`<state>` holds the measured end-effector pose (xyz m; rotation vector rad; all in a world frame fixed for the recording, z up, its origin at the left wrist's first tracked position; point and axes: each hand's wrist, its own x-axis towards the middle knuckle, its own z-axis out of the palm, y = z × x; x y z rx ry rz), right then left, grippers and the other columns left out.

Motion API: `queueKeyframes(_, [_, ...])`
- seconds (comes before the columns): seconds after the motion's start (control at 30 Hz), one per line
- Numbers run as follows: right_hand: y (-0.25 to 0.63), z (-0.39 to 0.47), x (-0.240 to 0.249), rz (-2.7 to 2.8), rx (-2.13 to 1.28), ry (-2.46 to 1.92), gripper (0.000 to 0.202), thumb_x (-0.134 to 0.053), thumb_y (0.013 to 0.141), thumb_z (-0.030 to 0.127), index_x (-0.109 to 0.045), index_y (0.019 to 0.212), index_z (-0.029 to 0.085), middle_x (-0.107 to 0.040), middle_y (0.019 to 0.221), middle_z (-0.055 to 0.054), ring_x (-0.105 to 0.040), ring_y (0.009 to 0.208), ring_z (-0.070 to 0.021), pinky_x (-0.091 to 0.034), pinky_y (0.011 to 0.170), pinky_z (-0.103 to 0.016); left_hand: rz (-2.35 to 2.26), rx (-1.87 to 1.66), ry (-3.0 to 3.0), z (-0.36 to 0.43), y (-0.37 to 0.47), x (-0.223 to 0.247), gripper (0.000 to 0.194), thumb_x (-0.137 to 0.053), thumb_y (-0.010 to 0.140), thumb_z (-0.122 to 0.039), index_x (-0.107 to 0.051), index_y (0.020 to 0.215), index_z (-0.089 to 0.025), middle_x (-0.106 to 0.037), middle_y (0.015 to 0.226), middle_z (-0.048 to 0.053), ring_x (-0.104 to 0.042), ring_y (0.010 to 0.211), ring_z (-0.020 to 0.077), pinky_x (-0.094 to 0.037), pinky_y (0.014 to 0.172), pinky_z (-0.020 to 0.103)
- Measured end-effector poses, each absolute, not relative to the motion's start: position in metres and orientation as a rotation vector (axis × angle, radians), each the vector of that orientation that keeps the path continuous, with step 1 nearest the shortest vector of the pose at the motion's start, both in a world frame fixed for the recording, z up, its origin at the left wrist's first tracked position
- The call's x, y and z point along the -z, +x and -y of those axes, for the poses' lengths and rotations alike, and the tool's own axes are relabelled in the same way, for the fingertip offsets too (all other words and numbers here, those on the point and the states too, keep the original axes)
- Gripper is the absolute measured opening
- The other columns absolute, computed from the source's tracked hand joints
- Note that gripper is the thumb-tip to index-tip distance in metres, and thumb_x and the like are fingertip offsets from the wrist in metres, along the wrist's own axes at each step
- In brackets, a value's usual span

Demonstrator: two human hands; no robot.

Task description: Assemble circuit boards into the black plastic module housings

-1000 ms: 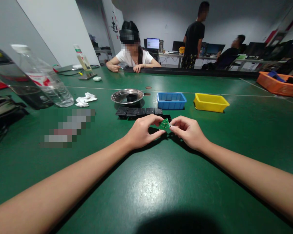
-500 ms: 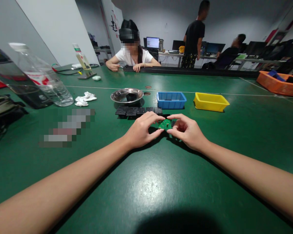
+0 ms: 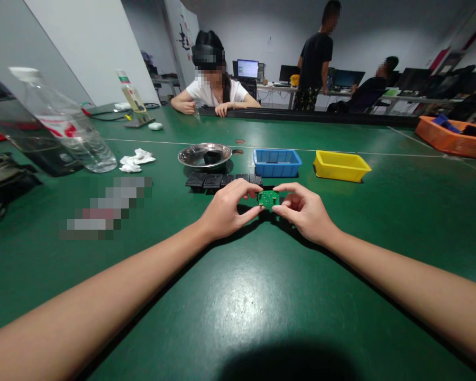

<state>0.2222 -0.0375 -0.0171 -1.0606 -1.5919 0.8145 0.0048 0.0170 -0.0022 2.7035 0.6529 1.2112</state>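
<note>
A small green circuit board [image 3: 268,199] is held between my two hands above the table [image 3: 238,275]. My left hand [image 3: 235,207] pinches its left edge between thumb and fingertips. On the opposite edge, the thumb and index finger of my right hand [image 3: 306,211] grip it, with the other fingers curled in. Just beyond my left hand stands a row of several black plastic housings [image 3: 213,180], partly hidden by that hand. Behind them is a round metal dish [image 3: 186,157] with a black part [image 3: 211,157] in it.
Beyond my hands are a blue bin [image 3: 277,166] and a yellow bin [image 3: 341,168]. Bottles [image 3: 75,137], crumpled tissue [image 3: 137,160] and a blurred-out flat item [image 3: 107,209] lie left. An orange basket [image 3: 452,140] stands far right. A person [image 3: 218,90] sits across the table.
The circuit board has turned a little, so more of its face shows. Both hands still hold it by its sides and have barely shifted.
</note>
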Motion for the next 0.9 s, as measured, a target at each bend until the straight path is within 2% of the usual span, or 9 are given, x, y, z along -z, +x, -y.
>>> queueKeyframes(0.3, [0.2214,0.0369,0.0171,1.575,-0.86,-1.071,0.038,-0.075,0.081,0.03,-0.063,0.115,0.02,-0.053,0.062,0.007,-0.046,0.052,-0.0098,-0.037,0.052,-0.025,-0.626,-1.231,2.705,-0.0159,0.0043,0.0009,0.022,-0.068,0.091,-0.026,-0.065,0.109,-0.013,-0.068,0.089,0.004,-0.064,0.08,0.0146,-0.052,0.074,0.026])
queueKeyframes(0.43, [0.2215,0.0377,0.0167,1.574,-0.859,-1.078,0.039,-0.076,0.08,0.029,-0.063,0.116,0.021,-0.053,0.061,0.008,-0.045,0.051,-0.0095,-0.037,0.051,-0.025,-0.66,-1.197,2.675,-0.0144,0.0045,0.0009,0.023,-0.067,0.09,-0.027,-0.066,0.11,-0.015,-0.068,0.083,0.001,-0.06,0.069,0.0115,-0.048,0.066,0.022])
queueKeyframes(0.63, [0.2211,0.0384,0.0163,1.57,-0.874,-1.072,0.04,-0.077,0.079,0.03,-0.063,0.116,0.02,-0.053,0.062,0.008,-0.045,0.051,-0.0092,-0.036,0.051,-0.024,-0.748,-1.085,2.589,-0.0126,0.0034,0.0033,0.028,-0.067,0.09,-0.029,-0.066,0.115,-0.016,-0.055,0.057,-0.009,-0.048,0.047,0.0068,-0.037,0.052,0.018])
queueKeyframes(0.9, [0.2209,0.0384,0.0161,1.572,-0.883,-1.071,0.041,-0.077,0.08,0.029,-0.062,0.117,0.02,-0.052,0.061,0.008,-0.044,0.051,-0.0093,-0.036,0.051,-0.024,-0.766,-1.068,2.587,-0.0133,0.0036,0.0042,0.028,-0.067,0.09,-0.03,-0.066,0.114,-0.016,-0.047,0.053,-0.011,-0.044,0.045,0.0067,-0.033,0.051,0.018])
